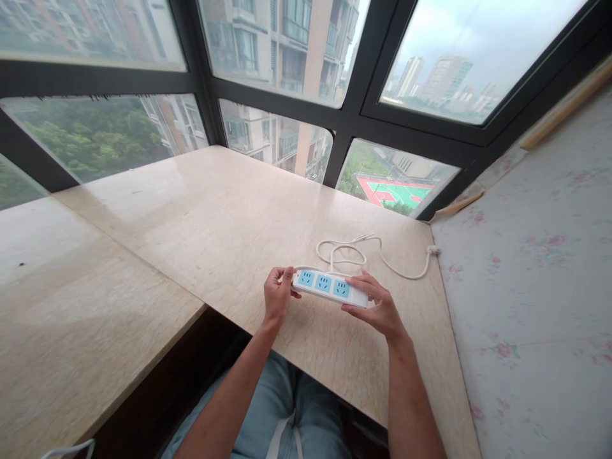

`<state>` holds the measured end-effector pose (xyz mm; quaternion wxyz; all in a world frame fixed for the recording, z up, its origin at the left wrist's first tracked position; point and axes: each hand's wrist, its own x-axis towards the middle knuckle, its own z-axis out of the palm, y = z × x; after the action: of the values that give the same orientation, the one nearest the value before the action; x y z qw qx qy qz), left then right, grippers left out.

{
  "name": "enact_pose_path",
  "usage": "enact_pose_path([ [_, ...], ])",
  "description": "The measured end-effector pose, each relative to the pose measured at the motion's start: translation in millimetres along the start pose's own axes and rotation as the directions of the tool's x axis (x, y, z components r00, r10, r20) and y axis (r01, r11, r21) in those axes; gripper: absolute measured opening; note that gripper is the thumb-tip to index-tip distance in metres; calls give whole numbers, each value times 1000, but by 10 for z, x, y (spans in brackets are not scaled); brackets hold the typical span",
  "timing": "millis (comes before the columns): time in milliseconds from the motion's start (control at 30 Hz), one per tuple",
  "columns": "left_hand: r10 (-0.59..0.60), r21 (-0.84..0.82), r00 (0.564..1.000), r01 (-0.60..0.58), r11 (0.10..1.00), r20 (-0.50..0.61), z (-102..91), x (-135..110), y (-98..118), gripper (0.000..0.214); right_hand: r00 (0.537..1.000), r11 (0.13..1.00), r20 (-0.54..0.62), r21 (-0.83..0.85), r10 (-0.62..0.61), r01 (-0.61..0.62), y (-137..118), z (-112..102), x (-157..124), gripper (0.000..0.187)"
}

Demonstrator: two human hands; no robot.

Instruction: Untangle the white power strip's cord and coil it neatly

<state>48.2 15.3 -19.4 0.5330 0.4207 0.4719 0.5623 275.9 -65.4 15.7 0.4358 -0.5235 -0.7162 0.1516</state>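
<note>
A white power strip (329, 288) with three light-blue socket panels is held between my two hands, sockets facing up towards me. My left hand (280, 294) pinches its left end, thumb on the edge where the cord comes in. At the other end, my right hand (375, 304) grips the plain white part, with fingers along the far side and thumb at the near side. The white cord (356, 261) runs off behind the strip, lies in loose loops on the stone counter (268, 217), and ends at a plug (433, 250) near the wall.
Dark-framed windows (354, 124) rise behind the counter. A flowered wall (535, 287) bounds it on the right. The counter's near edge has a dark recess (191, 363) where my legs are. A bit of white cable (71, 449) shows at the bottom left.
</note>
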Motion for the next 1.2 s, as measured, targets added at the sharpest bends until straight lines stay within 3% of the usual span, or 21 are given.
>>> enact_pose_path([
  [300,-36,51,997,39,998,-69,32,25,12,45,999,995,-48,103,9,-4,54,23,5,54],
  [400,-58,-12,989,57,998,-136,27,81,-8,46,993,966,-85,253,81,-57,79,-13,-42,55],
  [467,-83,-57,990,77,995,-117,13,112,-20,46,974,920,-134,373,183,-121,91,-9,-70,55],
  [533,-101,-84,994,98,992,-42,-9,123,-22,45,927,840,-220,521,305,-152,89,43,-71,53],
  [633,-92,-105,994,97,990,52,-45,109,-8,43,831,620,-331,785,446,-20,47,186,-7,48],
  [733,-77,-113,993,88,990,95,-73,90,-1,42,785,357,-306,927,539,116,-20,302,87,37],
  [800,-69,-94,991,80,992,115,-84,89,-14,42,764,246,-266,958,588,144,-49,322,128,32],
  [967,-41,-102,989,56,993,144,-86,118,-81,38,743,116,-200,980,638,164,-14,273,137,32],
  [1200,-64,-261,995,82,962,77,-67,145,-114,45,757,44,-124,991,642,125,41,337,139,32],
])
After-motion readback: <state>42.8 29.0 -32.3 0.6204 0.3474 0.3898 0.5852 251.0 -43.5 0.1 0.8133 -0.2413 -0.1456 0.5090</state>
